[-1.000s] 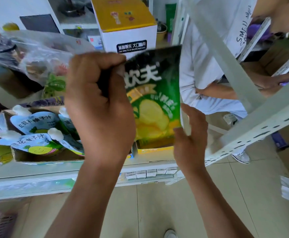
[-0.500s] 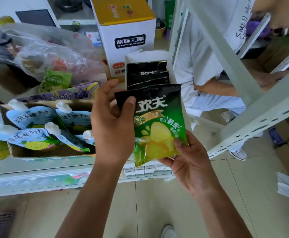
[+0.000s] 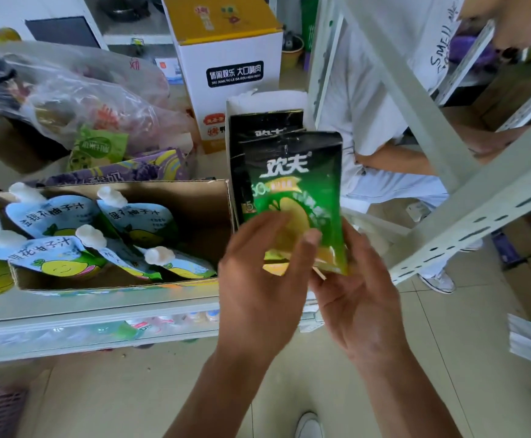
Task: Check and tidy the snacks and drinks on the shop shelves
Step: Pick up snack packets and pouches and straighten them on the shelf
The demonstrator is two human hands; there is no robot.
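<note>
Bright daylight, blurred hands (edges bowed)

So the left hand [image 3: 258, 279] let go of the chip bag [image 3: 295, 172]'s top corner and dropped to its lower half. The bag's upright now, mid-frame, nearer the white box [image 3: 267, 102].

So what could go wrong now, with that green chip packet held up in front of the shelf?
1. The chip packet is held only at its lower end, between the left hand and the right hand. It could tip over or slip to the floor.
2. The white display box behind it already holds similar packets. Pushing this one in might crumple it or crush the chips.
</note>
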